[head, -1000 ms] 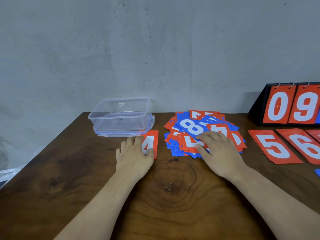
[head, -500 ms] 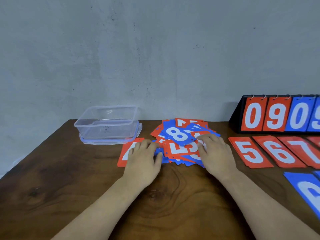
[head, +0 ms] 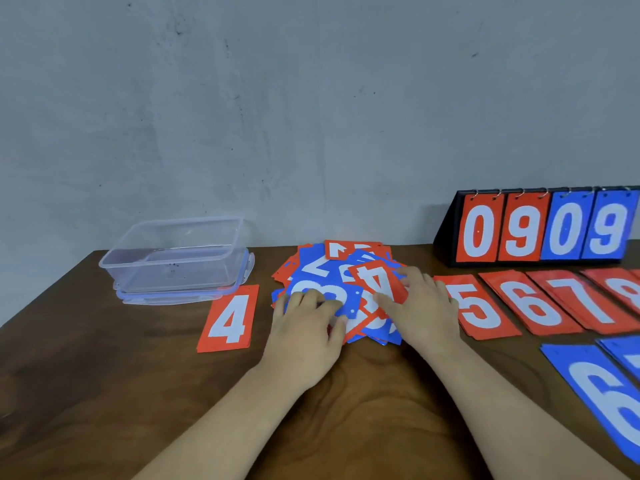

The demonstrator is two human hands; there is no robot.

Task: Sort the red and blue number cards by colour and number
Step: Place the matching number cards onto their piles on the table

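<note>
A mixed pile of red and blue number cards point(head: 322, 268) lies at the middle of the wooden table point(head: 104, 393). My left hand point(head: 304, 330) rests on the pile's near left side, fingers flat on a blue 8 card point(head: 341, 294). My right hand point(head: 420, 306) lies on the pile's right side, its thumb and fingers touching a tilted red 4 card point(head: 377, 277) on top. A single red 4 card point(head: 228, 318) lies flat left of the pile, apart from both hands. Right of the pile lie red stacks showing 5 point(head: 479, 311), 6 point(head: 533, 303), 7 point(head: 585, 299) and 8 point(head: 623, 289).
A clear plastic container point(head: 176, 258) stands on its lid at the back left. A black flip scoreboard point(head: 540, 230) showing red 09 and blue 09 stands at the back right. Blue cards, one showing 6 point(head: 602, 393), lie at the near right edge.
My left hand has left the single red 4 card and moved right onto the pile. My right hand has shifted cards, and a red 4 now lies on top.
</note>
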